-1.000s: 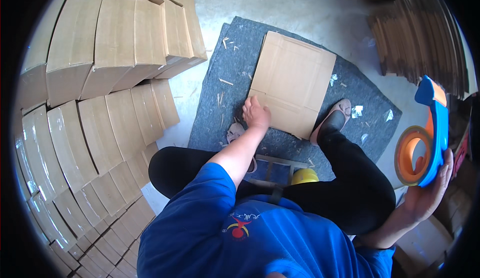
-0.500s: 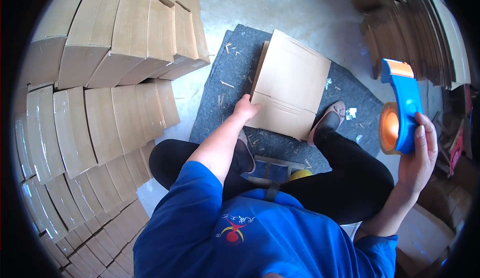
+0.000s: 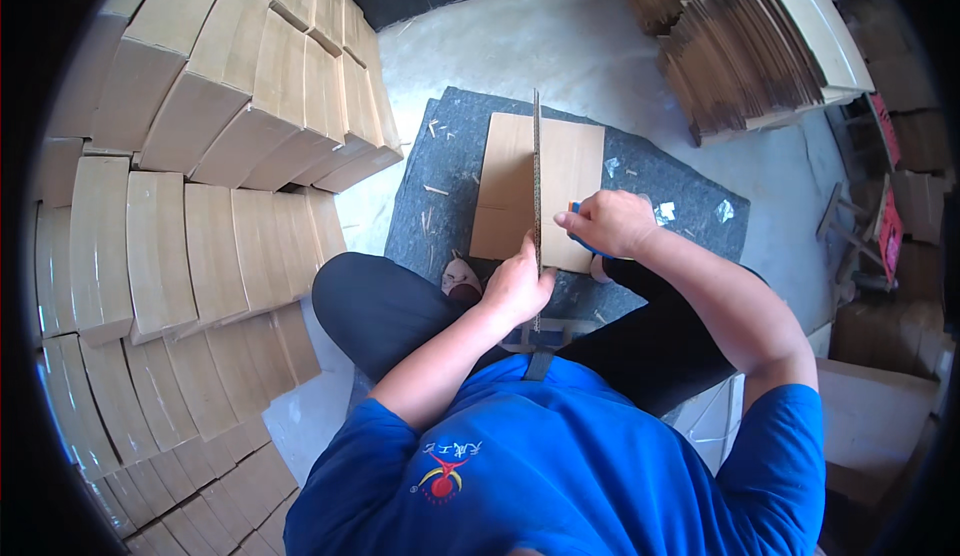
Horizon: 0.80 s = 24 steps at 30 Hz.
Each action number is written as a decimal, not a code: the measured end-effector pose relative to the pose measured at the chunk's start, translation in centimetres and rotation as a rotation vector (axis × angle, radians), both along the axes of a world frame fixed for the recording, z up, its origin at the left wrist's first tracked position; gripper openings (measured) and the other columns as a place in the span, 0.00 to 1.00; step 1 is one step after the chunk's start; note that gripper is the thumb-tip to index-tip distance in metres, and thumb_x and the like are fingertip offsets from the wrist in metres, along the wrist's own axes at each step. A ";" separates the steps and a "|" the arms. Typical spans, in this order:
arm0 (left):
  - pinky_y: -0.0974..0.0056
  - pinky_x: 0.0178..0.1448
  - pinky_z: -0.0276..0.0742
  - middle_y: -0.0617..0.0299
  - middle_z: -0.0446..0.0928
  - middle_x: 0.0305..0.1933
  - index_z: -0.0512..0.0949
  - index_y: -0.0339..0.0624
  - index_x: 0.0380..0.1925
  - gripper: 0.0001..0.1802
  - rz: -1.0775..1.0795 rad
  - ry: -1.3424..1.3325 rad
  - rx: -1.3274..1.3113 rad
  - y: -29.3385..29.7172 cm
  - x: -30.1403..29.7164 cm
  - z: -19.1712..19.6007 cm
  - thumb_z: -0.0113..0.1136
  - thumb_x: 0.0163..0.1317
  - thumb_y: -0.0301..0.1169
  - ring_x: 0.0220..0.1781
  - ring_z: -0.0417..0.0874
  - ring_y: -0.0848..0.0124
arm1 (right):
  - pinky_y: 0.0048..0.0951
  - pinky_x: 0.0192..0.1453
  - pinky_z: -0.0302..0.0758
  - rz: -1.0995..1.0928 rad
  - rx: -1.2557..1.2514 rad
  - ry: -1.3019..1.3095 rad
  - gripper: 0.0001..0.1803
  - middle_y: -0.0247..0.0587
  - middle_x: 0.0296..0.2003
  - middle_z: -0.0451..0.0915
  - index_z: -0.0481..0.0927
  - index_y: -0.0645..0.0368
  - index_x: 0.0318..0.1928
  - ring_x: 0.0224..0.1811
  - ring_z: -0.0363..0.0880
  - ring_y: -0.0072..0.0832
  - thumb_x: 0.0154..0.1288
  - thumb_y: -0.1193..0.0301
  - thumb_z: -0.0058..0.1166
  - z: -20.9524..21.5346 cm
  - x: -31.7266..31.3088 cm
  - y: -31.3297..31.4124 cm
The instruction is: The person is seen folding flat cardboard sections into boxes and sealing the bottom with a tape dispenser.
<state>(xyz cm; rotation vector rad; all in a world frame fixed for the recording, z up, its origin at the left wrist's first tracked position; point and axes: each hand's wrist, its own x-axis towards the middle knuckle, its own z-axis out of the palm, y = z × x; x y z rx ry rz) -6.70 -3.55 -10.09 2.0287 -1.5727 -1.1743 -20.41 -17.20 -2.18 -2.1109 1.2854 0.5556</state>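
A flat, folded cardboard carton (image 3: 537, 171) stands on edge in front of me, seen almost edge-on as a thin strip. My left hand (image 3: 517, 281) is closed on its near lower part, fingers on one side. Just right of the carton, my right hand (image 3: 612, 224) grips a blue tape dispenser (image 3: 588, 244), mostly hidden under the hand; only bits of blue and orange show. Whether the dispenser touches the carton I cannot tell. Beneath them another flat carton (image 3: 505, 176) lies on the dark grey mat (image 3: 415, 221).
Stacked cardboard boxes (image 3: 205, 246) rise in rows along the left. A bundle of flattened cartons (image 3: 725, 66) stands at the far right. Scraps of clear film (image 3: 664, 213) and cardboard bits litter the mat. My legs (image 3: 360, 301) are bent on both sides of the work.
The top carton, lying flat before, now stands on edge in my left hand. My right hand has brought the tape dispenser in from the far right to beside the carton.
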 end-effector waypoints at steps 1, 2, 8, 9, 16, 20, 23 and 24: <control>0.42 0.55 0.77 0.32 0.79 0.45 0.56 0.32 0.67 0.36 -0.015 -0.013 0.022 0.2 -0.3 -0.2 0.56 0.63 0.36 0.48 0.82 0.39 | 0.41 0.54 0.78 0.015 0.002 0.062 0.30 0.42 0.41 0.86 0.89 0.47 0.40 0.48 0.84 0.40 0.69 0.38 0.43 -0.8 0.9 0.3; 0.42 0.57 0.76 0.33 0.79 0.49 0.56 0.37 0.68 0.37 -0.035 -0.003 0.105 0.2 -0.5 -0.3 0.57 0.63 0.39 0.50 0.82 0.40 | 0.41 0.56 0.78 -0.014 0.028 0.083 0.31 0.41 0.41 0.86 0.89 0.46 0.41 0.50 0.84 0.38 0.67 0.37 0.45 -1.7 1.5 0.3; 0.62 0.51 0.78 0.50 0.82 0.43 0.73 0.31 0.59 0.37 0.245 0.078 -0.127 -3.0 1.9 -4.3 0.58 0.65 0.54 0.44 0.83 0.64 | 0.38 0.54 0.78 -0.034 0.041 -0.102 0.32 0.40 0.41 0.87 0.89 0.44 0.42 0.48 0.84 0.38 0.61 0.32 0.50 -6.8 0.8 -0.2; 0.63 0.51 0.77 0.54 0.82 0.43 0.72 0.28 0.60 0.39 0.280 0.161 -0.117 -4.6 2.7 -4.8 0.56 0.67 0.56 0.45 0.82 0.69 | 0.38 0.54 0.78 -0.029 0.050 -0.137 0.33 0.40 0.41 0.87 0.89 0.44 0.43 0.48 0.84 0.38 0.60 0.31 0.50 -7.3 0.6 -0.2; 0.69 0.34 0.70 0.69 0.77 0.39 0.78 0.45 0.48 0.27 0.322 0.538 0.287 -7.5 4.3 -3.7 0.55 0.68 0.57 0.36 0.72 0.77 | 0.34 0.52 0.78 -0.172 0.168 -0.238 0.33 0.45 0.39 0.87 0.89 0.51 0.44 0.45 0.85 0.38 0.55 0.35 0.62 -7.9 -0.4 -1.1; 0.70 0.34 0.71 0.70 0.77 0.36 0.79 0.45 0.46 0.24 0.305 0.495 0.161 -7.4 4.2 -3.7 0.55 0.69 0.55 0.34 0.73 0.79 | 0.36 0.54 0.78 -0.181 0.131 -0.199 0.26 0.47 0.40 0.86 0.89 0.53 0.43 0.47 0.85 0.40 0.57 0.45 0.58 -7.3 -0.2 -0.8; 0.43 0.52 0.76 0.35 0.79 0.37 0.78 0.31 0.27 0.18 0.160 -0.252 -0.316 -7.6 3.0 -4.2 0.46 0.64 0.36 0.44 0.80 0.39 | 0.39 0.58 0.77 -0.111 -0.014 -0.045 0.23 0.49 0.43 0.86 0.88 0.55 0.41 0.51 0.84 0.42 0.59 0.53 0.49 -4.8 2.4 1.7; 0.44 0.52 0.77 0.37 0.80 0.37 0.79 0.32 0.29 0.18 0.179 -0.293 -0.304 -7.8 3.3 -4.1 0.46 0.64 0.36 0.44 0.82 0.42 | 0.39 0.59 0.77 -0.122 -0.053 -0.031 0.23 0.49 0.44 0.86 0.88 0.55 0.41 0.51 0.84 0.42 0.59 0.54 0.49 -4.3 2.8 2.4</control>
